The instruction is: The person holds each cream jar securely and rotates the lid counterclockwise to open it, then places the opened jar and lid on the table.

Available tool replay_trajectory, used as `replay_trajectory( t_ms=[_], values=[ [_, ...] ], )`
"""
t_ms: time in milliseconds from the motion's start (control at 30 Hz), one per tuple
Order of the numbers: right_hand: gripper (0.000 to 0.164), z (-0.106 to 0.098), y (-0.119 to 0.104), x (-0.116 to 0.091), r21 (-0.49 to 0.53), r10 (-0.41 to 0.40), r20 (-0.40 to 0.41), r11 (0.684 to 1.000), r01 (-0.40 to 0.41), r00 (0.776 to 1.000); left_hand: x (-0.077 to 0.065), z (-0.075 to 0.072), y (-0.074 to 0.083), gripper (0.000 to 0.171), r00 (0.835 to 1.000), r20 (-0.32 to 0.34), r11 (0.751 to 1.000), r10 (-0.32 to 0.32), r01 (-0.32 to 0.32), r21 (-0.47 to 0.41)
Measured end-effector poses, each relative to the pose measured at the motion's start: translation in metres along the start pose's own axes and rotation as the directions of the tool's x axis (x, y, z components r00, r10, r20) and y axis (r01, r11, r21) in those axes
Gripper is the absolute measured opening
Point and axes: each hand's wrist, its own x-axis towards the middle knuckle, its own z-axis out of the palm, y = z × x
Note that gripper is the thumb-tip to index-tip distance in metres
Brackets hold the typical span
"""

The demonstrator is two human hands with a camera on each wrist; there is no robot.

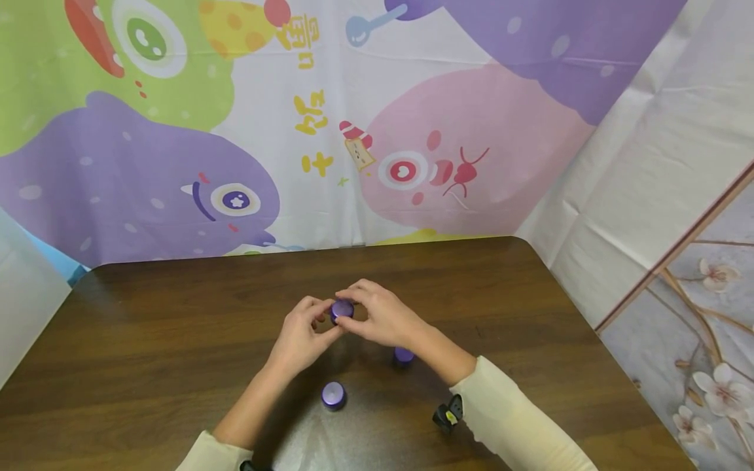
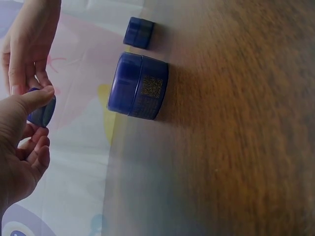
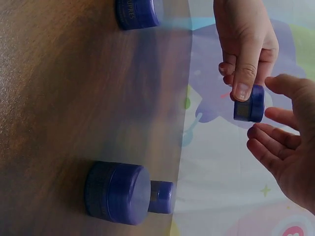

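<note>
A small purple jar (image 1: 342,309) is held up above the table between both hands. My left hand (image 1: 297,340) pinches its side with the thumb and fingers. The right hand (image 1: 383,314) has its thumb and fingertips around the lid end; in the right wrist view these fingertips (image 3: 269,114) lie close at the lid, and firm contact is hard to tell. A purple jar (image 1: 333,395) stands upright on the table nearer the body. Another jar (image 1: 403,355) is partly covered by the right forearm. Beyond it, in the right wrist view, stands a smaller jar (image 3: 162,196).
The dark wooden table (image 1: 177,327) meets a cartoon-printed cloth (image 1: 330,216) at its far edge. A pale cloth panel (image 1: 624,216) hangs on the right. A black wrist strap (image 1: 448,414) shows at the right sleeve.
</note>
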Motion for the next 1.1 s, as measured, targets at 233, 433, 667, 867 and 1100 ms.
replay_trajectory(
  t_ms=[233, 433, 667, 867, 1100],
  values=[
    [0.035, 0.0011, -0.0002, 0.0001, -0.008, 0.049, 0.006, 0.999, -0.049, 0.999, -0.0006, 0.0001, 0.0013, 0.038, 1.000, 0.005, 1.000, -0.009, 0.009, 0.002],
    [0.036, -0.0007, -0.0013, -0.0001, -0.017, -0.010, 0.056, 1.000, 0.011, 0.998, -0.0015, 0.0016, 0.0005, 0.042, 1.000, 0.005, 1.000, -0.015, 0.015, 0.016],
    [0.035, -0.0024, -0.0021, -0.0017, -0.002, 0.013, 0.019, 1.000, -0.013, 1.000, -0.0016, 0.0008, 0.0013, 0.041, 1.000, -0.001, 1.000, -0.005, 0.005, 0.013],
    [0.034, -0.0031, -0.0046, -0.0018, 0.008, 0.085, -0.017, 0.996, -0.085, 0.996, -0.0009, 0.0013, 0.0041, 0.037, 1.000, -0.008, 1.000, 0.018, -0.018, 0.008],
    [0.033, -0.0033, -0.0037, -0.0019, -0.018, 0.028, 0.032, 0.999, -0.027, 0.999, -0.0016, 0.0031, 0.0029, 0.042, 1.000, -0.018, 1.000, 0.021, -0.021, 0.012]
  ],
)
